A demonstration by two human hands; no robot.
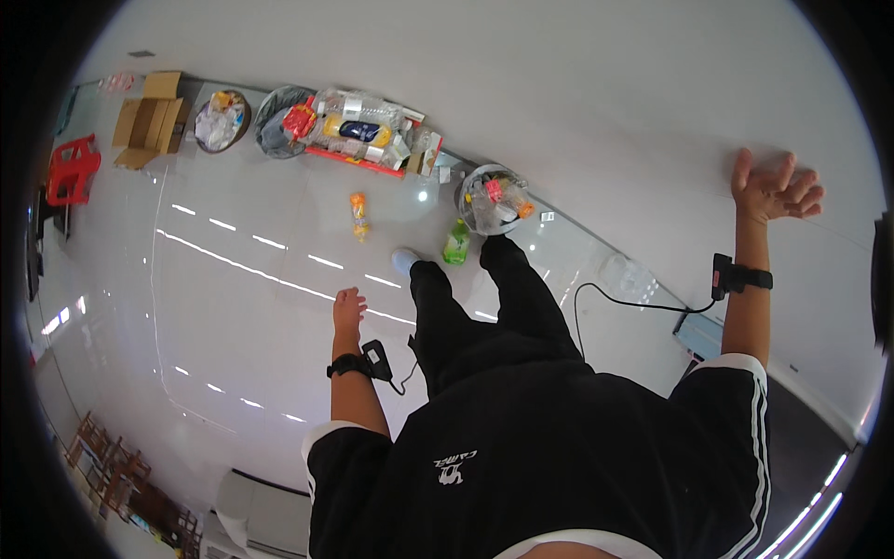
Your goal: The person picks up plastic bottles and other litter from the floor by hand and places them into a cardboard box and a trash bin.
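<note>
My left hand hangs empty beside my legs, its fingers slightly curled and apart. My right hand is raised at the right, fingers spread and bent, by the pale wall; whether it touches the wall I cannot tell. Near my feet, a green plastic bottle is beside a lined bin filled with empty plastic bottles. Farther left, an orange plastic bottle lies on the shiny floor. A red-edged box by the wall holds several clear bottles and a yellow one with a dark label.
Along the wall stand a grey-lined bin, a round basket of crumpled plastic and an open cardboard box. A red plastic stool is at far left. Wooden chairs and a grey sofa are lower left. Clear plastic lies by the wall.
</note>
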